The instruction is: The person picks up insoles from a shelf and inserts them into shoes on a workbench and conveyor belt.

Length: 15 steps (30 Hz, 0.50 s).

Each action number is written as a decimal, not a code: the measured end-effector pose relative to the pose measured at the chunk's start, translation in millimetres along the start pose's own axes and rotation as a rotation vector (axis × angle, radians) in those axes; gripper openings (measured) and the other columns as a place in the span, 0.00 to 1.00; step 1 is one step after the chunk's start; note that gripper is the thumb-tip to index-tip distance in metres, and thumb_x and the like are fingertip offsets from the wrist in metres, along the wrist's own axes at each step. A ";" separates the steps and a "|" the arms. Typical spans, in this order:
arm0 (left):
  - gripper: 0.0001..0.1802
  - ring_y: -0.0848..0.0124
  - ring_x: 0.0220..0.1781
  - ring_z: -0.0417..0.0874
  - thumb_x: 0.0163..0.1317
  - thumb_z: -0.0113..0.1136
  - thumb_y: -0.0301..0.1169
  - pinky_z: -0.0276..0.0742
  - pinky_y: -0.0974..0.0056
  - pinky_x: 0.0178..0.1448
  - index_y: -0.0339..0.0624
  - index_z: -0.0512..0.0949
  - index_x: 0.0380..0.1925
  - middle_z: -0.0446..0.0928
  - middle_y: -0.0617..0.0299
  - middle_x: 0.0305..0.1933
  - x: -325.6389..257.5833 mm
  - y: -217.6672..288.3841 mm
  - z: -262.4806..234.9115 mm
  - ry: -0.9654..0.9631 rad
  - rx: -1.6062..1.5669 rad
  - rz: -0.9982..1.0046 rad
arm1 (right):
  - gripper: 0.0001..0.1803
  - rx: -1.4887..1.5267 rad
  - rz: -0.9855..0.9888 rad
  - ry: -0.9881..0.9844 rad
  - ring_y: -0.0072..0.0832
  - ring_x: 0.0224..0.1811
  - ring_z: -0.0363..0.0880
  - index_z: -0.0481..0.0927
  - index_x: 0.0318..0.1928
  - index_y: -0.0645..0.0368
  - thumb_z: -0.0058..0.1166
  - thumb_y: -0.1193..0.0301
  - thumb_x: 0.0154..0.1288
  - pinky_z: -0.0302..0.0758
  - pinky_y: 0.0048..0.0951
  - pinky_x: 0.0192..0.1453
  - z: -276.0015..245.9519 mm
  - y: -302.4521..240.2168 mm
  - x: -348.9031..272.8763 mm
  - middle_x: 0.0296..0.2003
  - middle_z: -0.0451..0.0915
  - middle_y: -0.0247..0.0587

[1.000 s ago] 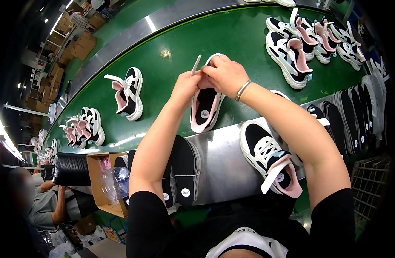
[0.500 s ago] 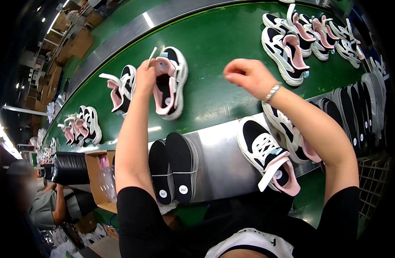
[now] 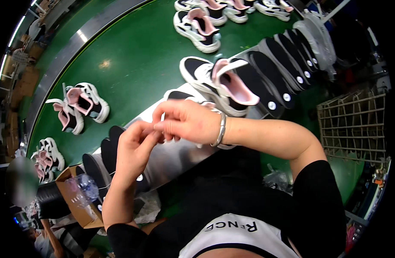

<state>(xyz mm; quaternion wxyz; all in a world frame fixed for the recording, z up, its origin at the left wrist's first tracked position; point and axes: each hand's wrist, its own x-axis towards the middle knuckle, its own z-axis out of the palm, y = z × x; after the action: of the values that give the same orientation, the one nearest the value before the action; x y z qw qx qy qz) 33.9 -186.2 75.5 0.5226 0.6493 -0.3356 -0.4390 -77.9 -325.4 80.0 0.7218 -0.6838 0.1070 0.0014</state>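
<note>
My left hand [image 3: 137,148] and my right hand [image 3: 189,122] meet in front of me, fingertips pressed together. Whatever they pinch, if anything, I cannot make out. A silver bracelet circles my right wrist. Just behind the right hand is a white and black sneaker [image 3: 176,94], mostly covered by it. Farther right another sneaker [image 3: 234,88] with pink lining and a white tongue rests on the metal ledge [image 3: 167,165]. Over to the left, a pair of matching sneakers, one of them a sneaker [image 3: 86,101] beside its mate [image 3: 66,116], stands on the green surface.
Stacks of black insoles [image 3: 266,84] line the ledge on the right, with more insoles [image 3: 94,170] at left. Several sneakers [image 3: 199,30] stand at the far side. A cardboard box [image 3: 72,202] holds clear plastic. A wire basket [image 3: 352,129] is at right; another person [image 3: 55,236] is at lower left.
The view has turned to the right. My left hand has let go of the sneaker, which now stands beside its mate. Both hands have drawn back and come together over the ledge.
</note>
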 end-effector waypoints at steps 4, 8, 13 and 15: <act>0.04 0.77 0.31 0.75 0.57 0.50 0.22 0.70 0.74 0.37 0.34 0.74 0.31 0.76 0.62 0.27 -26.7 -13.9 0.5 0.201 0.236 0.120 | 0.16 -0.485 -0.215 0.226 0.19 0.29 0.75 0.68 0.47 0.63 0.49 0.71 0.58 0.70 0.21 0.34 -47.7 -1.9 -58.2 0.28 0.78 0.36; 0.08 0.77 0.35 0.73 0.61 0.46 0.26 0.68 0.74 0.41 0.35 0.74 0.35 0.74 0.64 0.32 -90.2 -32.7 -68.5 0.816 0.491 0.200 | 0.14 -0.672 -0.076 0.772 0.24 0.33 0.76 0.75 0.41 0.63 0.50 0.68 0.57 0.71 0.22 0.36 -157.8 46.4 -96.0 0.32 0.78 0.40; 0.11 0.72 0.32 0.78 0.58 0.49 0.26 0.72 0.69 0.38 0.35 0.74 0.40 0.78 0.55 0.33 -162.3 -39.7 -130.8 1.360 0.862 0.116 | 0.29 -1.226 0.290 0.654 0.42 0.52 0.67 0.67 0.49 0.66 0.57 0.61 0.51 0.63 0.34 0.56 -235.2 149.6 -177.4 0.48 0.70 0.54; 0.08 0.68 0.30 0.78 0.57 0.50 0.26 0.72 0.67 0.36 0.36 0.73 0.36 0.77 0.55 0.29 -182.1 -54.2 -159.3 1.452 0.883 0.204 | 0.31 -1.214 0.313 0.784 0.41 0.53 0.66 0.64 0.51 0.66 0.57 0.62 0.50 0.61 0.33 0.57 -244.7 177.4 -194.0 0.48 0.69 0.53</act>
<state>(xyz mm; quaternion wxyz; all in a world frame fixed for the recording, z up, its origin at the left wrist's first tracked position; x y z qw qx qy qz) 108.4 50.3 73.6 0.3444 0.8802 -0.1147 0.3058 -331.1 -527.5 -74.9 0.1167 -0.8898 0.4337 -0.0812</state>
